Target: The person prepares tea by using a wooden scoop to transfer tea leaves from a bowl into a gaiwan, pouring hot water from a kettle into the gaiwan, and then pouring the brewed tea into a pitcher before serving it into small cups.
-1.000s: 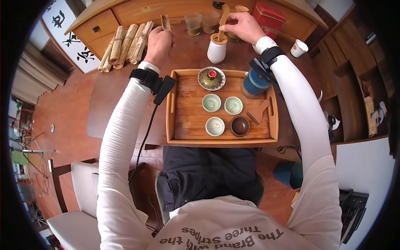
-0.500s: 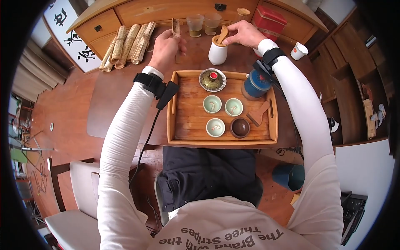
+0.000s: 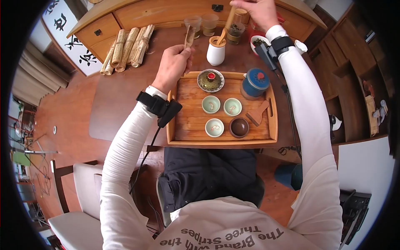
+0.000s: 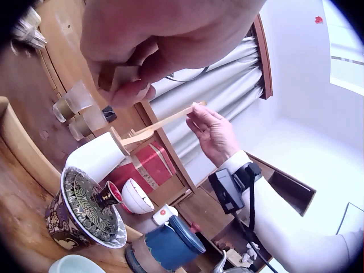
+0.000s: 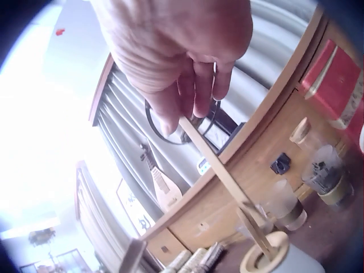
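My left hand (image 3: 170,66) grips a trough-shaped bamboo tea scoop (image 3: 189,37), which points up and away over the tray's far left corner. Past the tray, my right hand (image 3: 261,14) is raised and pinches the upper end of a long, flat wooden stick (image 5: 213,162). The stick slants down toward the white tool holder (image 3: 216,55) with its wooden rim. Another wooden tool (image 3: 222,35) leans in that holder, and the stick's lower end overlaps it in the right wrist view. Between my hands, the holder stands upright on the table.
A wooden tray (image 3: 171,135) carries a lidded patterned bowl (image 3: 210,80), a blue pot (image 3: 255,83), several small cups and a brown wooden piece (image 3: 258,113). Glasses (image 3: 209,25), a glass of dark leaves (image 3: 236,34), a white bowl (image 3: 259,41) and bamboo scrolls (image 3: 127,48) stand behind.
My right hand set one wooden tool in the holder, let go of it, and rose with the long stick. My left hand moved right and closer to the tray with the tea scoop.
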### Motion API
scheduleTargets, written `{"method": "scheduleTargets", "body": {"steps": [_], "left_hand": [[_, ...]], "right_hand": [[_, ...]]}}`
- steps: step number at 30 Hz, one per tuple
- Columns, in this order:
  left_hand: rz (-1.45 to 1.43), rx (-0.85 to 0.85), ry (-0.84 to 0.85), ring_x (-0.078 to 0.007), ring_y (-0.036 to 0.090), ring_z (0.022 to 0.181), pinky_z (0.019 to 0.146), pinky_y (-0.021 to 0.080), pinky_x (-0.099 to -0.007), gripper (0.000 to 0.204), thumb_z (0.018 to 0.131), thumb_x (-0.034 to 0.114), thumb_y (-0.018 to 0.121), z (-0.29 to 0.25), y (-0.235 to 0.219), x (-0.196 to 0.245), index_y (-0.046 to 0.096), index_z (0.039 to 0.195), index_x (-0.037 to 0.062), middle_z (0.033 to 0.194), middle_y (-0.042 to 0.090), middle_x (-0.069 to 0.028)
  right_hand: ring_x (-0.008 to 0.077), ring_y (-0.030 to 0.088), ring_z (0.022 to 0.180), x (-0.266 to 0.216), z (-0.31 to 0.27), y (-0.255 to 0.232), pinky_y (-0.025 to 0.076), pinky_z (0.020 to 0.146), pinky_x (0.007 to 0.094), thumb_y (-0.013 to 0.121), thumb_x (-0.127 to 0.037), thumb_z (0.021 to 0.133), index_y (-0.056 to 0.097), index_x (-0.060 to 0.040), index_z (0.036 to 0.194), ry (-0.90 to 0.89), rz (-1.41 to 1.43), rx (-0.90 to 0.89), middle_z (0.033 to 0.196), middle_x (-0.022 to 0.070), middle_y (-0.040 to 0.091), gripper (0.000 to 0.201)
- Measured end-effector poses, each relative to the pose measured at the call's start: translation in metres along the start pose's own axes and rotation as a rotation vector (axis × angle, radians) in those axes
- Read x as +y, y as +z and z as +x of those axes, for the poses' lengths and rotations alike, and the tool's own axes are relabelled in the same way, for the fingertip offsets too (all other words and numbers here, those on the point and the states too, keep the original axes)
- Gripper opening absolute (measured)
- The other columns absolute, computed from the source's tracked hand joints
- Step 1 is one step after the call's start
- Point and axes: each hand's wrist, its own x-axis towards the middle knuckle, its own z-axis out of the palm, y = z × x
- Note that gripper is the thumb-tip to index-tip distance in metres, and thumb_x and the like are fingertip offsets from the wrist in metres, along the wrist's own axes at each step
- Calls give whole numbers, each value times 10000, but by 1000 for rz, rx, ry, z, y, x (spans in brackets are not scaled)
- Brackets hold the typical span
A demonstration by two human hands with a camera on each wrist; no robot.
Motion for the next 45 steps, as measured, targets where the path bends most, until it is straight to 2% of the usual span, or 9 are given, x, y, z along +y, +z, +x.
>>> {"method": "scheduleTargets", "body": {"steps": [8,10,18,25,28,34,39,43,45], "left_hand": [[211,-109,53,-52,457,547,492,370,-224,246,1068,226,553,-22,17,13,662,1006,14,732,558,25],[308,-121,99,-103,564,638,603,469,-304,292,1044,233,565,-19,20,15,699,1023,-26,703,618,-32],[320,-199,88,-159,609,686,674,504,-319,313,1020,209,541,1,57,26,702,1056,-57,756,649,-72],[370,-349,43,-188,630,556,556,520,-345,276,960,127,575,40,96,38,685,840,-96,673,666,-102],[470,-354,165,-202,658,535,523,537,-343,264,934,100,545,66,118,43,682,804,-84,654,684,-128],[724,-329,132,-190,643,563,538,522,-346,280,943,154,592,123,164,34,692,780,-51,635,642,-111],[1102,-81,750,-329,705,714,683,562,-422,218,854,184,649,220,173,-38,755,857,-6,725,705,-168],[841,-195,183,-378,706,803,763,572,-431,211,780,206,700,205,175,-21,761,855,19,822,725,-185],[1037,-300,595,-315,700,703,659,569,-417,190,778,186,701,215,169,-46,737,810,2,773,714,-170]], "right_hand": [[157,680,674,-34,-27,-53,577,589,285,696,-22,938,666,10,1026,43,252,168,846,77,697,99],[132,693,854,-1,-35,-91,558,792,266,816,-202,897,718,29,1204,31,124,145,1007,83,747,397],[234,727,956,84,-179,-133,601,887,343,674,-100,999,613,76,1152,221,309,581,1055,149,718,241],[183,736,873,101,-284,-106,588,758,271,679,-59,979,630,38,1159,518,217,464,1019,127,733,210],[143,714,750,89,-270,-113,539,615,229,686,-78,972,657,50,1165,596,160,388,986,105,744,234],[149,700,759,81,-154,-148,557,691,241,686,-73,964,662,81,1247,172,118,474,1003,126,749,323],[196,734,798,86,-126,-142,632,711,284,697,-141,985,629,93,1263,455,211,235,1011,151,719,370],[146,704,685,92,-128,-135,598,587,254,733,-182,967,650,40,1264,582,174,147,930,114,728,380],[98,658,637,97,-131,-134,564,554,233,739,-174,962,649,23,1284,574,151,134,906,81,736,387]]}}
